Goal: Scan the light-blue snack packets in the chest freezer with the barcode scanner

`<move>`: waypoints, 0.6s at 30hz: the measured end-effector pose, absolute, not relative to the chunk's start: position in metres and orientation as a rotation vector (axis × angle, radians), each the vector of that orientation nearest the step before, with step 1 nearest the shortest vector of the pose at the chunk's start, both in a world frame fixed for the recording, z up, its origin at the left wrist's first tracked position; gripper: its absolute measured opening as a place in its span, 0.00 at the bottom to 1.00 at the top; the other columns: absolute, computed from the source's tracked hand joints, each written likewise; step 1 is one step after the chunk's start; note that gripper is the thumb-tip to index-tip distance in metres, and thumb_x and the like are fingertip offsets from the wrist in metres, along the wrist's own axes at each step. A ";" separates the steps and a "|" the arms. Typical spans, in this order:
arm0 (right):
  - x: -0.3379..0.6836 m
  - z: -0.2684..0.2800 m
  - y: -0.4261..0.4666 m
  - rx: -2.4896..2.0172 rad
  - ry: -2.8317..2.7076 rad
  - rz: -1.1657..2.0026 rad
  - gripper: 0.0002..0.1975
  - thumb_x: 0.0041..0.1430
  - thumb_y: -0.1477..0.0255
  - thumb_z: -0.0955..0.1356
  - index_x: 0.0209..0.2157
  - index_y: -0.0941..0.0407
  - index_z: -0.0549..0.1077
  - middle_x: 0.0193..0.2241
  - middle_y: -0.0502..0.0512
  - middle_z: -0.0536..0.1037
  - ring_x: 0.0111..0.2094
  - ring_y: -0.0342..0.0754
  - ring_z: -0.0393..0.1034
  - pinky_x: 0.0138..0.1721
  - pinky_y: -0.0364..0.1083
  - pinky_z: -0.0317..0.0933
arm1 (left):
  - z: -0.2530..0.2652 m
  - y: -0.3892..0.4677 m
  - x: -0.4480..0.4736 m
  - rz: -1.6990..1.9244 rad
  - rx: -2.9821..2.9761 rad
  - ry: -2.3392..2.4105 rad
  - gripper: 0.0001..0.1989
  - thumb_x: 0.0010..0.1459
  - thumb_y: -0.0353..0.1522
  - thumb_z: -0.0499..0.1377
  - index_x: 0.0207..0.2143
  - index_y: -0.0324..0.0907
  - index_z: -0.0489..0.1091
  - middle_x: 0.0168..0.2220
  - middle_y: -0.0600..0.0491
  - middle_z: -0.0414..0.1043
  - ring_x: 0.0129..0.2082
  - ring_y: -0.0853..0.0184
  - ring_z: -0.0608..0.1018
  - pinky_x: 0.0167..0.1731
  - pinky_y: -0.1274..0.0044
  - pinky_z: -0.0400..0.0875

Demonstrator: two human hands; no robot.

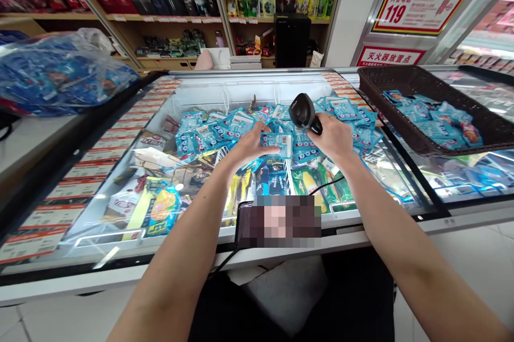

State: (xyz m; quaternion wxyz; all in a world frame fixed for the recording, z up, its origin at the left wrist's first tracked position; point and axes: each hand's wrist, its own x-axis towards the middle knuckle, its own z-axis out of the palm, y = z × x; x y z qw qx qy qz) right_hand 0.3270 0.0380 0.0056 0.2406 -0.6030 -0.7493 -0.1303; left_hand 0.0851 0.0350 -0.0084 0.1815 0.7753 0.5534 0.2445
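Note:
My left hand (249,145) holds a small blue ice-cream packet (276,142) with a white barcode label, flat over the open chest freezer (209,82). My right hand (333,137) grips a black barcode scanner (303,112), its head tilted down just above the packet. The scanner's black cable (326,185) runs down toward the freezer's front edge. Beneath both hands lies a heap of matching blue packets (217,130) inside the freezer.
A dark woven basket (405,78) with several blue packets sits on the glass lid at the right. A clear bag of blue packets (60,71) lies at the left. Other ice creams (160,208) fill the freezer's front. Shelves of goods (168,5) stand behind.

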 end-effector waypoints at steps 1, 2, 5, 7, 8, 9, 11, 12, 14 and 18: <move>0.327 0.006 0.038 -1.642 -2.059 -0.353 0.17 0.56 0.62 0.62 0.44 0.55 0.68 0.36 0.58 0.75 0.35 0.54 0.69 0.32 0.47 0.56 | -0.011 0.037 0.084 0.737 2.162 1.586 0.31 0.43 0.50 0.61 0.46 0.44 0.59 0.39 0.50 0.67 0.33 0.63 0.71 0.32 0.73 0.64; 0.327 0.006 0.037 -1.632 -2.071 -0.348 0.17 0.56 0.62 0.62 0.44 0.55 0.68 0.36 0.58 0.75 0.35 0.54 0.69 0.32 0.47 0.56 | -0.013 0.038 0.084 0.786 2.135 1.604 0.30 0.44 0.49 0.61 0.45 0.44 0.59 0.39 0.50 0.66 0.32 0.65 0.71 0.31 0.73 0.64; 0.326 0.007 0.037 -1.601 -2.117 -0.329 0.17 0.56 0.63 0.62 0.45 0.55 0.68 0.37 0.58 0.75 0.35 0.53 0.69 0.32 0.47 0.56 | -0.019 0.044 0.083 0.940 2.047 1.634 0.25 0.48 0.46 0.60 0.44 0.44 0.60 0.39 0.51 0.67 0.29 0.69 0.69 0.29 0.74 0.64; 0.325 0.007 0.036 -1.576 -2.147 -0.325 0.17 0.55 0.63 0.62 0.45 0.55 0.68 0.38 0.58 0.75 0.35 0.53 0.69 0.32 0.47 0.55 | -0.022 0.047 0.082 1.043 1.975 1.627 0.23 0.50 0.43 0.59 0.45 0.43 0.61 0.40 0.50 0.68 0.26 0.72 0.67 0.28 0.76 0.63; 0.325 0.007 0.036 -1.561 -2.162 -0.324 0.17 0.55 0.63 0.62 0.45 0.55 0.68 0.38 0.58 0.75 0.35 0.52 0.69 0.31 0.47 0.55 | -0.024 0.049 0.082 1.082 1.939 1.613 0.22 0.50 0.42 0.59 0.46 0.44 0.62 0.41 0.51 0.68 0.24 0.73 0.67 0.27 0.76 0.63; 0.324 0.007 0.036 -1.546 -2.173 -0.323 0.17 0.55 0.63 0.63 0.44 0.55 0.68 0.38 0.57 0.75 0.34 0.52 0.69 0.31 0.46 0.55 | -0.025 0.051 0.081 1.106 1.910 1.600 0.22 0.51 0.41 0.59 0.47 0.44 0.62 0.41 0.51 0.68 0.23 0.74 0.66 0.26 0.76 0.63; 0.324 0.007 0.036 -1.523 -2.183 -0.324 0.17 0.55 0.63 0.63 0.45 0.54 0.68 0.39 0.57 0.75 0.34 0.51 0.69 0.31 0.46 0.55 | -0.027 0.053 0.080 1.109 1.873 1.600 0.22 0.51 0.42 0.58 0.48 0.44 0.65 0.36 0.52 0.69 0.21 0.74 0.65 0.24 0.77 0.62; 0.324 0.007 0.036 -1.516 -2.184 -0.324 0.17 0.55 0.63 0.63 0.45 0.54 0.68 0.39 0.57 0.75 0.34 0.51 0.69 0.30 0.46 0.54 | -0.028 0.054 0.079 1.099 1.867 1.614 0.22 0.51 0.43 0.58 0.47 0.44 0.66 0.32 0.53 0.69 0.21 0.73 0.65 0.23 0.77 0.61; 0.325 0.006 0.036 -1.504 -2.183 -0.323 0.17 0.55 0.63 0.63 0.45 0.55 0.68 0.39 0.57 0.75 0.34 0.50 0.69 0.30 0.46 0.54 | -0.029 0.055 0.079 1.088 1.879 1.647 0.21 0.51 0.44 0.57 0.46 0.43 0.68 0.25 0.55 0.66 0.21 0.72 0.65 0.23 0.77 0.60; 0.325 0.005 0.036 -1.478 -2.186 -0.311 0.18 0.56 0.64 0.62 0.46 0.55 0.68 0.39 0.57 0.75 0.34 0.50 0.69 0.31 0.46 0.54 | -0.028 0.054 0.079 1.106 1.940 1.661 0.20 0.53 0.43 0.55 0.46 0.43 0.67 0.26 0.54 0.67 0.23 0.70 0.66 0.24 0.78 0.60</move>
